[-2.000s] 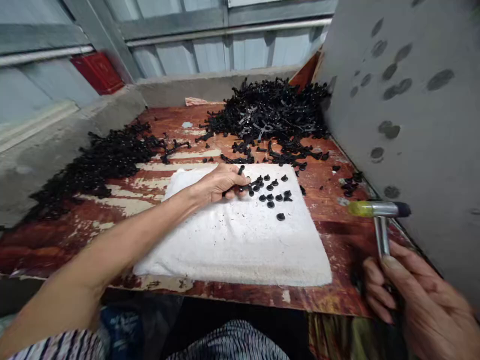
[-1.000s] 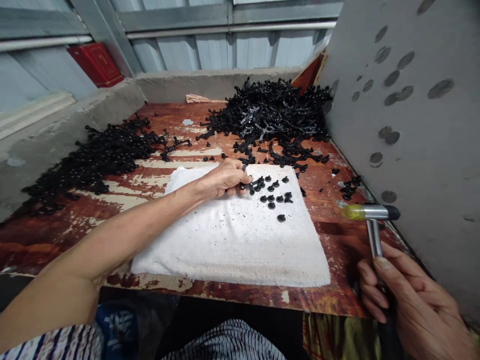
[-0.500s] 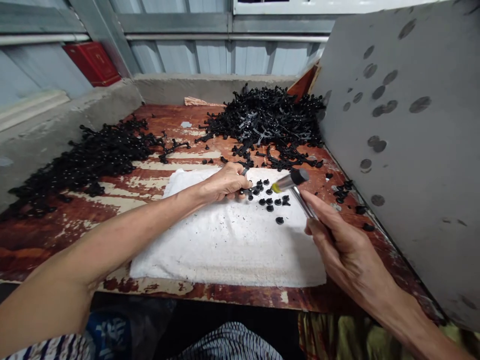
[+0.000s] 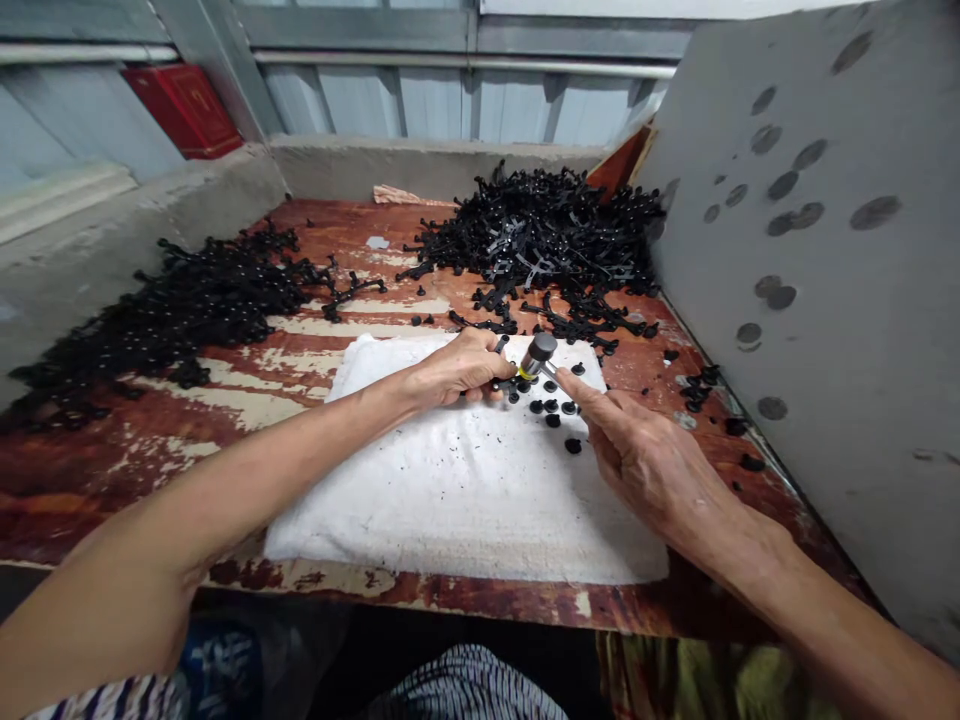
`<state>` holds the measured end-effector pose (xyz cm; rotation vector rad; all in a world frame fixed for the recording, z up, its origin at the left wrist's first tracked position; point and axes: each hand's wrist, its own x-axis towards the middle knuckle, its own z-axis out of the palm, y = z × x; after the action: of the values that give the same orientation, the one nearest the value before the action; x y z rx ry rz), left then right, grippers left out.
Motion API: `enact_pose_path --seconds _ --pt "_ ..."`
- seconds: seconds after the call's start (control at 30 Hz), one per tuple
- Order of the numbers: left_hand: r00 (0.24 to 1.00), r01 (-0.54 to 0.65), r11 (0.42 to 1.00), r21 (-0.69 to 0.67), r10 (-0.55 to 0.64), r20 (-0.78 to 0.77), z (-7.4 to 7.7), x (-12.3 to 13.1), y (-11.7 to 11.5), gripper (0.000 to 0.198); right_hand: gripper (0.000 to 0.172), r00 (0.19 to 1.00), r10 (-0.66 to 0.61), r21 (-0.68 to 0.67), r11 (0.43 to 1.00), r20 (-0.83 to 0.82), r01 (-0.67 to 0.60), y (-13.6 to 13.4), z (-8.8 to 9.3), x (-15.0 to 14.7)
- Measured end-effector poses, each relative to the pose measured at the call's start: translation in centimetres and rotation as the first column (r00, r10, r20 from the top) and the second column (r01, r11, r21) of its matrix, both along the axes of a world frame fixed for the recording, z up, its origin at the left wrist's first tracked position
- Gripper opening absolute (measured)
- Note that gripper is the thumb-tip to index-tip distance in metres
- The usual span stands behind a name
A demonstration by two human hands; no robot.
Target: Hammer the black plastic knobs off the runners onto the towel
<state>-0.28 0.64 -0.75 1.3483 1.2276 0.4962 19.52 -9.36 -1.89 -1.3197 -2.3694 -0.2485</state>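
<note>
My left hand (image 4: 457, 367) is closed on a black plastic strip of small parts (image 4: 501, 346), pressing it onto a white cloth pad (image 4: 465, 480). My right hand (image 4: 645, 455) grips the metal handle of a small hammer (image 4: 537, 354), whose black and yellow head is down on the parts right beside my left fingertips. Several small black round pieces (image 4: 555, 410) lie loose on the pad just under and in front of the hammer.
A worn red wooden tabletop (image 4: 300, 350) carries a heap of black plastic parts at the back (image 4: 540, 235) and another at the left (image 4: 180, 305). A grey spotted board (image 4: 825, 250) walls off the right side. A red box (image 4: 187, 105) stands at the far left.
My right hand has swung the hammer from the table's right edge in over the pad and down onto the parts at my left fingertips. My left hand has stayed put.
</note>
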Motion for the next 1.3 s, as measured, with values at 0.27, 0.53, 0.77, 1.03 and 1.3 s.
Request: enact_pose_path --seconds 0.27,0.53,0.77,1.03,1.3 --pt "0.999 -0.009 1.0 -0.02 0.01 0.044 -0.4 -0.3 -0.1 0.012 0.05 1.0 0.0 -0.056 0.998 -0.031 -0.002 0.2 0.0 0.4" --pt "0.999 -0.043 0.998 -0.049 0.045 0.026 -0.1 -0.1 -0.4 0.015 0.053 0.984 -0.007 -0.006 1.0 -0.179 0.006 -0.6 1.1 -0.2" --pt "0.998 -0.056 0.997 -0.06 0.055 -0.023 -0.7 -0.2 -0.3 0.014 0.053 0.968 -0.037 0.018 0.999 -0.249 0.043 -0.3 0.8 -0.1" --pt "0.999 -0.043 0.998 -0.048 0.042 -0.028 -0.4 0.2 -0.8 0.011 0.055 0.995 -0.093 -0.056 0.994 -0.016 0.092 0.0 -0.2 -0.2" --pt "0.907 0.153 0.901 0.405 0.035 -0.421 1.0 -2.8 -4.0 0.042 0.049 0.805 -0.219 -0.283 0.957 -0.551 0.067 -2.5 0.3 1.7"
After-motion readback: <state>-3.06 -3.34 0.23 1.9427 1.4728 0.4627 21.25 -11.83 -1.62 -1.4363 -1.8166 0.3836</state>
